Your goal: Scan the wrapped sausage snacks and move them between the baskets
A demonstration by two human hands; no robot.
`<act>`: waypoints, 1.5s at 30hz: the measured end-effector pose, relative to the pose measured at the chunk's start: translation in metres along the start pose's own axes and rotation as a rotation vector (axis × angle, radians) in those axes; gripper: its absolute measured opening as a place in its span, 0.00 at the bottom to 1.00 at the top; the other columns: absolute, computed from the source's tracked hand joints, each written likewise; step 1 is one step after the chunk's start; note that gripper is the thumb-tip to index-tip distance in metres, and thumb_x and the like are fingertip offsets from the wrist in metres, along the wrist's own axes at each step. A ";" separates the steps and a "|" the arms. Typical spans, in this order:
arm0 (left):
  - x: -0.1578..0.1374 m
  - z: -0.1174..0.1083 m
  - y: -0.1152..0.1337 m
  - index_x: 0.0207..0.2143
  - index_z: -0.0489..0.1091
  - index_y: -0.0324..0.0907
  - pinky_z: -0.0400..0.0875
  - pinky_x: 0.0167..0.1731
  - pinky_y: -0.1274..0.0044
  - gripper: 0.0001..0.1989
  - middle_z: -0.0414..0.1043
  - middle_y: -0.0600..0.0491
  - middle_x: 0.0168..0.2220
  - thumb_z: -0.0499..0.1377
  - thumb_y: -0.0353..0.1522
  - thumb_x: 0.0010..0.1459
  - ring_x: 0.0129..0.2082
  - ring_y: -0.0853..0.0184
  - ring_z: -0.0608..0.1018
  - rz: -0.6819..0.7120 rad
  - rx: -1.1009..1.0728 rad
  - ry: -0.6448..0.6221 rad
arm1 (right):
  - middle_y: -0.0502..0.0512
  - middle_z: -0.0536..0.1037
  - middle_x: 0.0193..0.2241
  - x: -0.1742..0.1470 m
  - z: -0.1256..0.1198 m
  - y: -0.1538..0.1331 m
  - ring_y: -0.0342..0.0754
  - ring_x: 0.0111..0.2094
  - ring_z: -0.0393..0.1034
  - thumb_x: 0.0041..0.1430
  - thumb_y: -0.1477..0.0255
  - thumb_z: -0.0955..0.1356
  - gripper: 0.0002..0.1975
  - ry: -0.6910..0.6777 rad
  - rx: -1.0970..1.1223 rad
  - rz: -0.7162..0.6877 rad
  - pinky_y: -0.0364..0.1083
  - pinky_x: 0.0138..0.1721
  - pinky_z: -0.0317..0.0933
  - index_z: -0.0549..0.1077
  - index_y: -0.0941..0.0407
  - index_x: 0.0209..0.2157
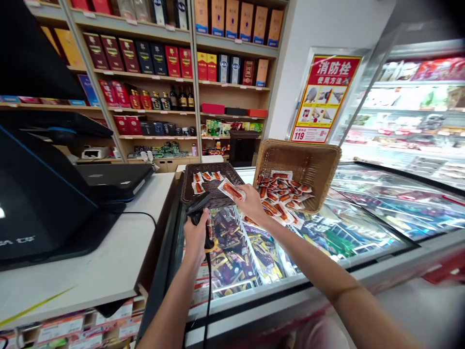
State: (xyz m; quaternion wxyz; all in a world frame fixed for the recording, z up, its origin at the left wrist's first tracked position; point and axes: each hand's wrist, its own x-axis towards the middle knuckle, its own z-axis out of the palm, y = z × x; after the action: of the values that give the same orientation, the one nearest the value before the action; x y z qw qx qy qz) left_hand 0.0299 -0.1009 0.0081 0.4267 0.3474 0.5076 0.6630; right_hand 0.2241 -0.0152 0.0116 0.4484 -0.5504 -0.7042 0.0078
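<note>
My left hand (195, 236) is wrapped round the handle of a black barcode scanner (198, 208), its cable hanging down over the freezer. Between the fingers of my right hand (252, 203) is a packaged sausage (231, 189) in a clear and white wrapper, above the near right part of a dark brown woven basket (187, 182). Several wrapped sausages (206, 176) lie toward the back of that basket. To the right, a light brown wicker basket (319, 165) stands tilted, with a heap of similar packets (279, 189) in it and spilling over its front edge.
Both baskets rest on a glass-topped freezer (308, 247) full of packaged goods. A white counter (119, 257) with a black checkout machine (39, 194) is on the left. Shelves of boxed bottles (145, 58) and a red poster (327, 97) are behind. A refrigerated display (414, 106) stands at right.
</note>
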 end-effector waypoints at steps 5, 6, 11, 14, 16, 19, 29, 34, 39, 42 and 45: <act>-0.003 0.000 -0.006 0.27 0.66 0.44 0.60 0.15 0.78 0.26 0.66 0.59 0.16 0.71 0.54 0.47 0.13 0.70 0.67 0.095 0.294 -0.261 | 0.59 0.80 0.45 -0.072 -0.035 0.028 0.54 0.47 0.76 0.59 0.73 0.70 0.18 0.213 0.059 -0.035 0.54 0.53 0.72 0.79 0.55 0.51; -0.005 0.000 -0.006 0.26 0.66 0.44 0.60 0.15 0.78 0.26 0.66 0.58 0.16 0.71 0.54 0.47 0.13 0.70 0.67 0.110 0.340 -0.303 | 0.58 0.80 0.44 -0.076 -0.037 0.032 0.54 0.47 0.76 0.58 0.74 0.70 0.18 0.242 0.062 -0.032 0.54 0.53 0.73 0.79 0.55 0.51; -0.013 0.004 -0.002 0.23 0.68 0.43 0.61 0.16 0.78 0.25 0.66 0.56 0.15 0.73 0.51 0.46 0.14 0.69 0.68 0.127 0.388 -0.391 | 0.59 0.79 0.45 -0.075 -0.042 0.040 0.54 0.48 0.76 0.58 0.74 0.70 0.18 0.293 0.049 0.020 0.54 0.54 0.73 0.79 0.53 0.51; -0.015 0.006 0.000 0.22 0.68 0.43 0.62 0.15 0.78 0.24 0.67 0.55 0.16 0.74 0.50 0.45 0.13 0.70 0.67 0.105 0.359 -0.414 | 0.59 0.79 0.45 -0.072 -0.045 0.040 0.54 0.48 0.76 0.58 0.75 0.70 0.19 0.278 0.036 0.031 0.54 0.54 0.73 0.78 0.54 0.52; -0.016 0.007 0.002 0.22 0.68 0.43 0.62 0.15 0.78 0.23 0.67 0.55 0.16 0.74 0.49 0.46 0.14 0.69 0.68 0.105 0.360 -0.433 | 0.59 0.78 0.45 -0.073 -0.046 0.041 0.54 0.48 0.76 0.58 0.75 0.71 0.19 0.258 0.029 0.023 0.53 0.53 0.73 0.78 0.55 0.52; -0.019 0.008 0.005 0.21 0.67 0.44 0.62 0.16 0.78 0.24 0.66 0.55 0.15 0.73 0.49 0.47 0.13 0.69 0.68 0.105 0.396 -0.457 | 0.60 0.78 0.45 -0.075 -0.045 0.041 0.53 0.47 0.76 0.59 0.75 0.70 0.19 0.241 0.030 0.015 0.52 0.52 0.74 0.78 0.55 0.52; -0.019 0.009 0.003 0.19 0.67 0.44 0.60 0.16 0.78 0.25 0.65 0.54 0.13 0.74 0.50 0.43 0.13 0.69 0.66 0.081 0.407 -0.440 | 0.60 0.78 0.46 -0.073 -0.045 0.045 0.54 0.48 0.75 0.59 0.74 0.70 0.18 0.213 -0.008 0.054 0.52 0.52 0.73 0.78 0.56 0.52; -0.019 0.009 0.008 0.21 0.68 0.43 0.60 0.14 0.79 0.24 0.65 0.56 0.14 0.74 0.49 0.45 0.12 0.71 0.65 0.054 0.267 -0.384 | 0.61 0.79 0.51 -0.073 -0.047 0.044 0.57 0.52 0.74 0.58 0.72 0.71 0.21 0.041 -0.169 0.286 0.53 0.53 0.71 0.77 0.55 0.54; -0.008 0.002 0.026 0.28 0.68 0.42 0.60 0.14 0.80 0.27 0.67 0.58 0.19 0.75 0.50 0.41 0.14 0.73 0.66 0.059 0.062 -0.113 | 0.63 0.80 0.50 -0.080 -0.045 0.046 0.60 0.56 0.69 0.59 0.72 0.70 0.16 -0.032 -0.328 0.244 0.56 0.60 0.63 0.79 0.57 0.49; 0.005 -0.008 0.031 0.32 0.67 0.42 0.61 0.15 0.80 0.27 0.67 0.61 0.20 0.75 0.49 0.41 0.15 0.74 0.67 0.078 -0.087 0.127 | 0.65 0.77 0.54 -0.079 -0.043 0.039 0.62 0.58 0.66 0.61 0.72 0.69 0.14 0.085 -0.381 0.146 0.60 0.61 0.60 0.80 0.57 0.48; 0.015 -0.017 0.030 0.33 0.66 0.43 0.62 0.16 0.80 0.25 0.66 0.62 0.21 0.73 0.48 0.44 0.16 0.74 0.67 0.084 -0.203 0.318 | 0.65 0.78 0.54 -0.059 -0.035 0.018 0.61 0.56 0.67 0.65 0.70 0.67 0.14 0.072 -0.361 0.014 0.59 0.60 0.60 0.80 0.57 0.48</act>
State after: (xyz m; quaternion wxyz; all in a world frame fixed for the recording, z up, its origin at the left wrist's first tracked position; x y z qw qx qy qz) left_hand 0.0025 -0.0970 0.0339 0.3460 0.2142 0.4841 0.7747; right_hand 0.2602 -0.0713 -0.0137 0.3671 -0.6268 -0.6739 -0.1351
